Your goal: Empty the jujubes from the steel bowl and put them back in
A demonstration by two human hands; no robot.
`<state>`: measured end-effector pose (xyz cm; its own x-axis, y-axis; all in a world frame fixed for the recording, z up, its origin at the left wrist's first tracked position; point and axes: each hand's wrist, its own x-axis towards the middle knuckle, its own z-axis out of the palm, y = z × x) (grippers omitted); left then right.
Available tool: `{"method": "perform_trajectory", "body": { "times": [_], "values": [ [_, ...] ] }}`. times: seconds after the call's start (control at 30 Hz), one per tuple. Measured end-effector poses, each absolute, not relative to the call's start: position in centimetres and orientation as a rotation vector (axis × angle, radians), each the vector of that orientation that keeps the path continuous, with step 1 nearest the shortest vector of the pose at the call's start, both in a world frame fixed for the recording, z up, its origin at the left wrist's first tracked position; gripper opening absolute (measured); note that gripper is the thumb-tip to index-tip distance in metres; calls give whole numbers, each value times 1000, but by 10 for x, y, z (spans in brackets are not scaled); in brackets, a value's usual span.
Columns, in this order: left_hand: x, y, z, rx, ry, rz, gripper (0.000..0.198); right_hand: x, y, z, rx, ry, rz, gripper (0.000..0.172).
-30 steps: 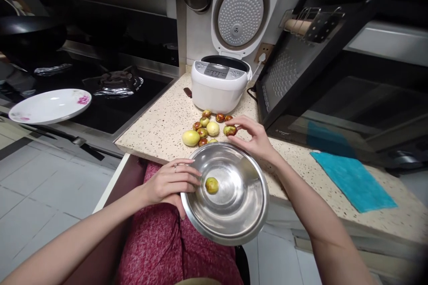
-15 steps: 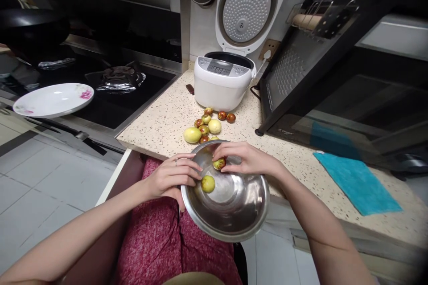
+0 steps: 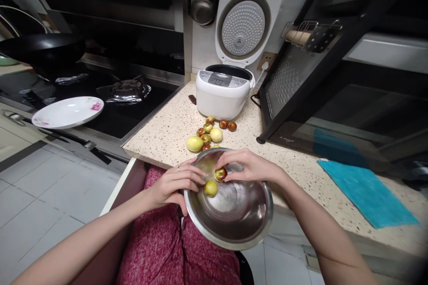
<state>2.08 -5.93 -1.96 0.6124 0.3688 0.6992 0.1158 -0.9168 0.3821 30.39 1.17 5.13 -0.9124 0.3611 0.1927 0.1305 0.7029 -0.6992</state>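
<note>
Pale counter (image 3: pixel 163 140) with dark specks fills the middle of my view, and a white cooker (image 3: pixel 224 97) sits on it with its lid up. I have the left hand (image 3: pixel 177 185) on a shiny bowl (image 3: pixel 234 229), fingers bent over the rim and thumb outside, gripping it. My right hand (image 3: pixel 247 167) dips into the bowl, its fingers nearly together, pinching a spotty fruit (image 3: pixel 220 174). One green fruit (image 3: pixel 210 189) rests in the bowl, near the left fingertips. More fruits (image 3: pixel 194 144) lie bunched between bowl and cooker. Off right, I see a blue cloth (image 3: pixel 366 196).
</note>
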Motion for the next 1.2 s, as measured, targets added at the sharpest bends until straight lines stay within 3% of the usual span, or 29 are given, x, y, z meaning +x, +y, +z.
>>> {"method": "perform_trajectory", "body": {
  "times": [0.13,0.3,0.5,0.73,0.93,1.2],
  "values": [
    [20,-59,-24,2523,396,1190,41,304,14,52,-462,-2407,958,20],
    [20,-58,-22,2513,392,1180,42,309,32,46,-764,-2041,591,14],
    [22,-60,-16,2561,387,1180,38,324,64,20,-992,-2176,131,33],
    [22,-61,-16,2629,376,1174,37,328,79,-6,-1054,-2329,130,56],
    [21,-60,-18,2648,387,1174,37,329,78,3,-1031,-2219,84,36],
    [21,-61,-17,2691,377,1144,36,333,82,-4,-1189,-2196,180,24]
  ]
}}
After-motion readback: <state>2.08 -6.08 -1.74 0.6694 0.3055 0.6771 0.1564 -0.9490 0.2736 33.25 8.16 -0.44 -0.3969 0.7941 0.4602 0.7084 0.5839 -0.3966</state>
